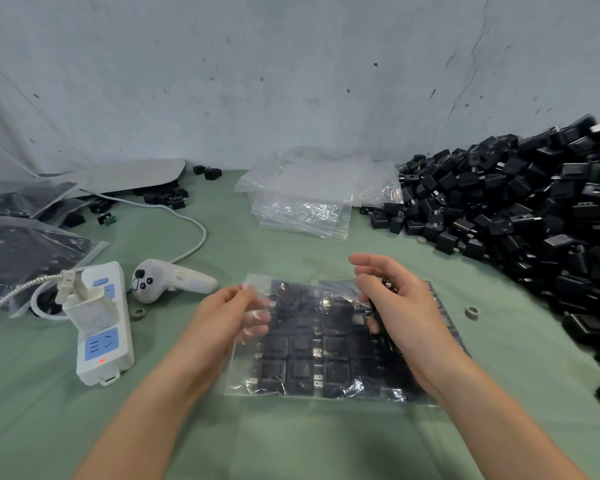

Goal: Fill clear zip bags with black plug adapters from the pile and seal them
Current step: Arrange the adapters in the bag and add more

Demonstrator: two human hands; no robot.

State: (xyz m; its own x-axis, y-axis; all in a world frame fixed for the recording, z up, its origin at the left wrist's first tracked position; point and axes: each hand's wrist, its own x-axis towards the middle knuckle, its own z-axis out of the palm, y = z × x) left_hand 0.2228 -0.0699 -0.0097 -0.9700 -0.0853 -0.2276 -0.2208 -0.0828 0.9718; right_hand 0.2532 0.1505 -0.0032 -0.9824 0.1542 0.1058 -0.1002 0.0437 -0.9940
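Pinching the far left corner of the clear zip bag (pixel 326 358), the left hand (pixel 222 310) is holding that edge a little raised. I am seeing the right hand (pixel 395 303) gripping the same far edge further along, fingers curled round the plastic and a thin dark object I cannot identify. The bag is lying flat on the green cloth (pixel 291 438) right before me, with black plug adapters (pixel 298 348) sitting inside it in rows. Further out, the loose pile (pixel 516 216) is banking up on the right, empty bags (pixel 309 199) are lying stacked behind, and a white power strip (pixel 104 344) and controller (pixel 163 280) are resting on the left.
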